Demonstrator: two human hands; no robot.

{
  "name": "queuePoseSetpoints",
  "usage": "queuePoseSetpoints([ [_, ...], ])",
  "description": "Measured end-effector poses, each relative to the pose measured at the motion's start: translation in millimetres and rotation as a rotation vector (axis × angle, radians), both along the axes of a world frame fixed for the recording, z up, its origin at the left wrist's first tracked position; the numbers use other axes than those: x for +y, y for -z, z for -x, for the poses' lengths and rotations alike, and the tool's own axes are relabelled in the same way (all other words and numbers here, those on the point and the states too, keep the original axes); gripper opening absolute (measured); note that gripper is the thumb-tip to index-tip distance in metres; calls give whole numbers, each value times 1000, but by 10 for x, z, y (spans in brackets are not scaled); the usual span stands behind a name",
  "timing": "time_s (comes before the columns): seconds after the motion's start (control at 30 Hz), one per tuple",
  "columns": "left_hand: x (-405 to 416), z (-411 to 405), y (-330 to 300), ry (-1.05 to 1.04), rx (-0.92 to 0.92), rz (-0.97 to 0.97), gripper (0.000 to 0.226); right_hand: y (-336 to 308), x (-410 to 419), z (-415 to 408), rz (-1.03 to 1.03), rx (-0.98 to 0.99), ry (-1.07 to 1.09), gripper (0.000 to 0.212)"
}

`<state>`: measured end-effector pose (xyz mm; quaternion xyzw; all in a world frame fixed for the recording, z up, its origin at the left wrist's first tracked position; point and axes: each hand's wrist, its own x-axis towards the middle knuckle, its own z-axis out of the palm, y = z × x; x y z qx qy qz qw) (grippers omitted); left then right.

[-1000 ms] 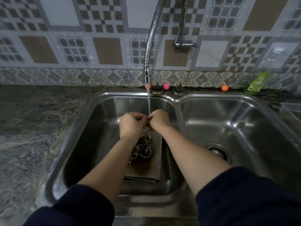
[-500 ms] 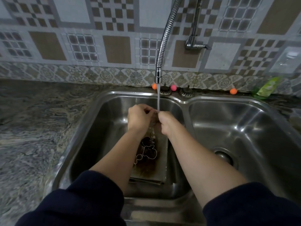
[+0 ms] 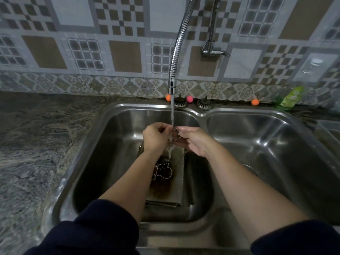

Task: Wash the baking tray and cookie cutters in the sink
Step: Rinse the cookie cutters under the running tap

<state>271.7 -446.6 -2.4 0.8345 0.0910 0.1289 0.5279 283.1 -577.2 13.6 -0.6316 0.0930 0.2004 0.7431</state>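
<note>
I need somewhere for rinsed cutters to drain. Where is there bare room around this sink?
The right basin is bare steel around its drain. The stone counter left of the sink is also bare. The left basin is crowded: the baking tray with cutters lies under both hands. The back ledge holds strainers and small balls.

Dim, cool light overall. Soft glare streaks the steel sink [image 3: 261, 137] walls, while its left basin bottom lies in shadow. Wide-angle bending curves the worktop [image 3: 36, 144] edges; corners smear slightly.
</note>
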Motion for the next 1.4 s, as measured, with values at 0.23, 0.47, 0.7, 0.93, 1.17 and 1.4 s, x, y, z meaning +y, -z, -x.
queuePoseSetpoints([
  [0.23, -743, 16, 86, 274, -15, 10, 26, -62, -842, 155, 312, -146, 90, 32],
  [0.47, -1311, 181, 413, 587, 356, -737, 85, 532, -2169, 320, 1164, -293, 154, 15],
  [0.7, -1399, 185, 503, 501, 348, -977, 85, 1117, -3046, 278, 1374, -59, 41, 27],
  [0.93, -1408, 166, 550, 466, 321, -1020, 78, 1580, -3217, 180, 1358, 18, 22, 28],
  [1.17, -1412, 138, 576, 439, 329, -982, 77, 1558, -3265, 182, 1312, 3, 2, 44],
  [1.4, -1420, 147, 542, 453, 325, -939, 77, 1125, -3023, 180, 1197, -84, 9, 48],
])
